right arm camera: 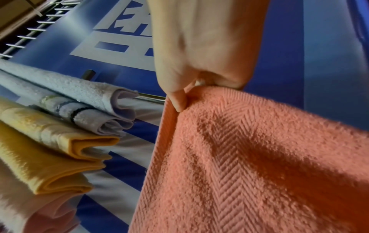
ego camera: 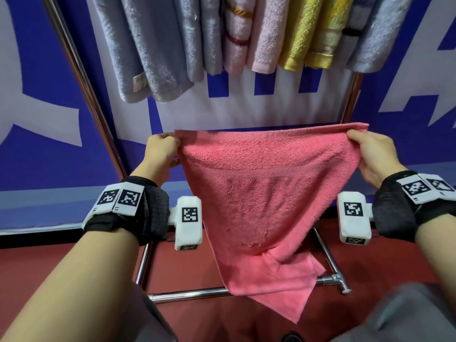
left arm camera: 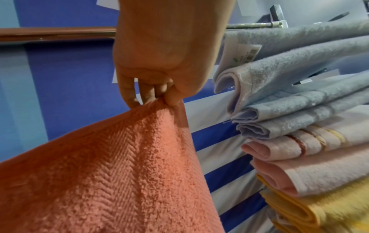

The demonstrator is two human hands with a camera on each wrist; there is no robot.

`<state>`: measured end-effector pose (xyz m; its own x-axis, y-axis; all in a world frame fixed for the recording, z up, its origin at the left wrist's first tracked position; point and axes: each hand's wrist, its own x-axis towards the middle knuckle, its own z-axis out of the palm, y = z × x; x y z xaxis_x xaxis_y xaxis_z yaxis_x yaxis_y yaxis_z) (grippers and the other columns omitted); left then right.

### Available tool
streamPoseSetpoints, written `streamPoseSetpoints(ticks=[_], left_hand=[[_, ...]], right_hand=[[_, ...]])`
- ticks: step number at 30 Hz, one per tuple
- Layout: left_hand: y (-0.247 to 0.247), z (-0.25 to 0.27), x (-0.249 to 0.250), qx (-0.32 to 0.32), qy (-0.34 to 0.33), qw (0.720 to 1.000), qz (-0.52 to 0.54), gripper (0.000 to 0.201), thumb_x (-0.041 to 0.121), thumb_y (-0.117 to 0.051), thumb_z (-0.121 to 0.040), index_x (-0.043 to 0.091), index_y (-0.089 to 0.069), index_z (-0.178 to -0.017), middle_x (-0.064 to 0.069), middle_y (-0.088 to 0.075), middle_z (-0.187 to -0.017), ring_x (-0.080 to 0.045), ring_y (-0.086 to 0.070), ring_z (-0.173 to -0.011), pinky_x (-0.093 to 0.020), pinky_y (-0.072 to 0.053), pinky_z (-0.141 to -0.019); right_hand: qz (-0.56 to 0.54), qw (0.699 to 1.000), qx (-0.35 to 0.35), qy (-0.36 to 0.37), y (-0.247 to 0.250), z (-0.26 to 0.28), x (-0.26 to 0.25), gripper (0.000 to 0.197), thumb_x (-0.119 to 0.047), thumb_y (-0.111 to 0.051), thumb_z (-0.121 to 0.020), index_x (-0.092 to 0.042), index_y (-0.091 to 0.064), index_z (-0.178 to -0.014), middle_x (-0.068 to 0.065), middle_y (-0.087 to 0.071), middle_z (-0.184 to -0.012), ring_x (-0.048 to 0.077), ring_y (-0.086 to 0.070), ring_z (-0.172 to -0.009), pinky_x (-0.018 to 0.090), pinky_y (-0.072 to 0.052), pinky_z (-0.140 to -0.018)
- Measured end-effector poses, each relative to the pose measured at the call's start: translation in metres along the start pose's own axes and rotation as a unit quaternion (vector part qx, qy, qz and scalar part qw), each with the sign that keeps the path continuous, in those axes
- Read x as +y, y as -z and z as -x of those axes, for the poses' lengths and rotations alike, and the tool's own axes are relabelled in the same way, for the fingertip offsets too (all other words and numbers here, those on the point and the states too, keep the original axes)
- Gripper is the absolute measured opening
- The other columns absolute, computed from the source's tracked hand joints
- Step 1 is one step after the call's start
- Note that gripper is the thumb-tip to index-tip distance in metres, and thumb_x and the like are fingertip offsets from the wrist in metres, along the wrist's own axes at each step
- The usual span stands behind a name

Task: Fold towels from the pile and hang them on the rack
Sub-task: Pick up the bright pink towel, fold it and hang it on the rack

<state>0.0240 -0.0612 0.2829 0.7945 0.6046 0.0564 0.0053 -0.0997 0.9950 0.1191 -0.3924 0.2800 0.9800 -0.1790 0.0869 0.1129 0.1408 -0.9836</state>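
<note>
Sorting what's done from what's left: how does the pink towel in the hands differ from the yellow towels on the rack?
The pink towel is spread wide, pinched at its top corners by the left hand and right hand; the yellow towels hang folded narrow. The pink towel's lower end trails over a low chrome bar; the yellow towels hang clear. Both are terry cloth.

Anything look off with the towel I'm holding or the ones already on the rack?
One thing: the pink towel, pinched at its top corners by the left hand and right hand, sags so its lower end lies bunched over the rack's bottom rail. The hung towels look neatly folded.
</note>
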Motion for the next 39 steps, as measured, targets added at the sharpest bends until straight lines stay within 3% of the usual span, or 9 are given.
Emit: streamPoseSetpoints(ticks=[3,9,15,19,22,28,31,39], left_hand=[[0.007,0.005,0.006,-0.006,-0.003,1.000,-0.006,0.030,-0.001,-0.037,-0.090,0.017,-0.051,-0.070,0.000,-0.045,-0.066,-0.010,-0.046,-0.059,-0.019,-0.044,-0.055],[0.023,0.013,0.013,-0.010,0.001,1.000,0.027,0.028,0.002,-0.039,-0.090,0.018,-0.053,-0.072,0.000,-0.047,-0.068,-0.010,-0.048,-0.060,-0.022,-0.046,-0.058],[0.044,0.020,0.020,-0.032,0.025,0.996,0.076,0.022,0.005,-0.039,-0.091,0.016,-0.056,-0.085,0.001,-0.050,-0.071,-0.010,-0.050,-0.060,-0.015,-0.049,-0.047],[0.057,0.025,0.035,-0.058,-0.040,0.992,0.100,0.027,0.002,-0.035,-0.086,0.019,-0.052,-0.074,0.006,-0.037,-0.054,-0.007,-0.033,-0.047,-0.012,-0.037,-0.042],[0.070,0.026,0.051,-0.054,-0.073,0.986,0.139,0.026,0.004,-0.034,-0.085,0.019,-0.051,-0.074,0.006,-0.035,-0.057,-0.004,-0.032,-0.047,-0.013,-0.028,-0.041],[0.083,0.034,0.114,-0.036,-0.145,0.985,0.086,0.031,0.002,-0.036,-0.089,0.021,-0.047,-0.067,0.014,-0.044,-0.045,-0.002,-0.040,-0.042,-0.011,-0.035,-0.038],[0.087,0.041,0.153,-0.025,-0.174,0.982,0.070,0.031,0.000,-0.038,-0.086,0.020,-0.050,-0.066,0.013,-0.044,-0.043,-0.004,-0.039,-0.043,-0.012,-0.035,-0.037],[0.099,0.053,0.219,-0.003,-0.207,0.978,0.018,0.032,-0.001,-0.040,-0.088,0.017,-0.059,-0.069,0.014,-0.055,-0.042,0.002,-0.050,-0.041,-0.013,-0.047,-0.045]], right_hand=[[0.021,1.000,-0.007,0.010,0.005,0.005,-0.006,0.021,-0.006,-0.055,-0.088,-0.016,-0.061,-0.070,-0.010,-0.059,-0.048,0.006,-0.051,-0.056,0.024,-0.040,-0.053],[0.037,0.998,-0.030,0.032,0.008,0.022,-0.019,0.020,-0.006,-0.055,-0.089,-0.016,-0.062,-0.072,0.000,-0.057,-0.069,0.008,-0.051,-0.060,0.025,-0.041,-0.058],[0.002,0.999,-0.031,0.031,0.009,0.036,-0.035,0.018,-0.005,-0.058,-0.087,-0.012,-0.062,-0.071,-0.008,-0.061,-0.051,0.007,-0.053,-0.057,0.021,-0.043,-0.055],[-0.055,0.996,-0.041,0.061,0.003,0.045,-0.059,0.019,-0.002,-0.055,-0.088,-0.010,-0.061,-0.071,-0.010,-0.060,-0.047,0.002,-0.053,-0.050,0.017,-0.043,-0.052],[-0.058,0.994,-0.052,0.081,-0.002,0.053,-0.075,0.020,-0.001,-0.056,-0.087,-0.009,-0.062,-0.071,-0.010,-0.060,-0.047,0.001,-0.054,-0.049,0.017,-0.044,-0.052],[-0.050,0.992,-0.056,0.104,-0.004,0.061,-0.110,0.021,-0.002,-0.057,-0.085,-0.011,-0.061,-0.066,-0.008,-0.057,-0.054,0.005,-0.051,-0.056,0.021,-0.041,-0.056],[-0.069,0.989,-0.057,0.114,-0.005,0.067,-0.141,0.023,-0.003,-0.057,-0.085,-0.013,-0.060,-0.065,-0.010,-0.057,-0.049,0.004,-0.051,-0.054,0.021,-0.041,-0.055],[-0.097,0.983,-0.048,0.146,-0.009,0.080,-0.222,0.022,-0.002,-0.058,-0.084,-0.014,-0.059,-0.065,-0.009,-0.059,-0.045,0.004,-0.057,-0.050,0.022,-0.048,-0.054]])
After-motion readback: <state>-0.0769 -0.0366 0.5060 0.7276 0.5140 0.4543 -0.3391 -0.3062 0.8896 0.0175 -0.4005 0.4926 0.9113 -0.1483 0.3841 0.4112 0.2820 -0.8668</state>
